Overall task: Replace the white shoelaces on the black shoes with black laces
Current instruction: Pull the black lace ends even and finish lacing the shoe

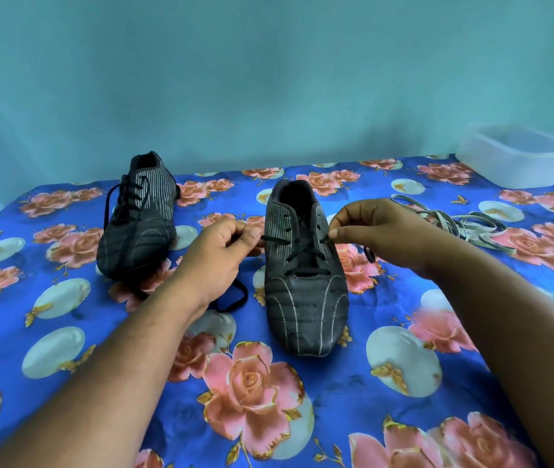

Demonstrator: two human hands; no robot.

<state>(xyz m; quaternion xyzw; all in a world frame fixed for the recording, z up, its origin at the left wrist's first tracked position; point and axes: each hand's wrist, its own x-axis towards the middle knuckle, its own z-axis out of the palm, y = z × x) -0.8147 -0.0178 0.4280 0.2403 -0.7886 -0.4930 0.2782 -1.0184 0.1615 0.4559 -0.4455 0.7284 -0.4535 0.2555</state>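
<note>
Both hands pinch the black lace (pixel 297 248) taut across the near shoe (pixel 306 282), which stands mid-table on the floral cloth (pixel 269 400): the left hand (pixel 221 251) holds its left run, the right hand (pixel 367 228) its right run, fingers closed on the cord. Only the lower eyelets are threaded. Uneven pulling could likely leave one end too short for the upper holes. The far shoe (pixel 137 214) already wears black lacing. Removed white laces (pixel 464 228) lie loose beside the clear plastic tub (pixel 515 157), whose contents cannot be made out.
</note>
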